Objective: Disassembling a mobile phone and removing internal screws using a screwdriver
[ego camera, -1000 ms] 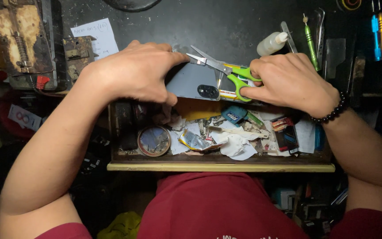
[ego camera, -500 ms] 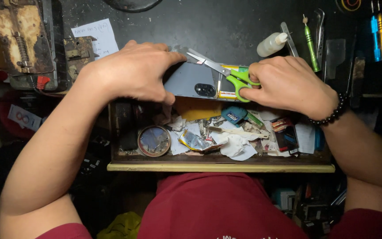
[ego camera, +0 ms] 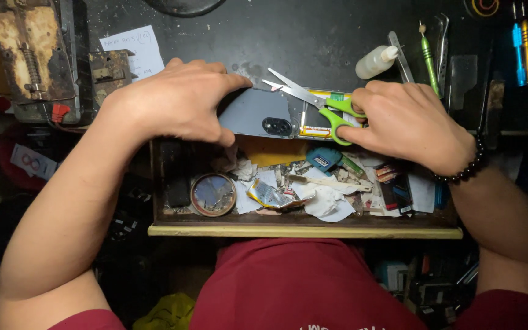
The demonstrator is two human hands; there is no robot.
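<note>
— Where is the phone (ego camera: 255, 116)?
— At the desk's (ego camera: 313, 43) front edge, above the open drawer (ego camera: 304, 231). The left hand (ego camera: 175, 101) presses it flat.
— And the right hand (ego camera: 407, 122)?
— It grips green scissors (ego camera: 319, 104), blades parted. Go slowly, tips low.

A small repair workshop.
A dark, worn table (ego camera: 313, 43) carries a rusty vise (ego camera: 29, 58), screwdrivers (ego camera: 524, 40), tweezers (ego camera: 440, 36) and a glue bottle (ego camera: 375, 61), above an open drawer (ego camera: 304, 231) of scraps.
</note>
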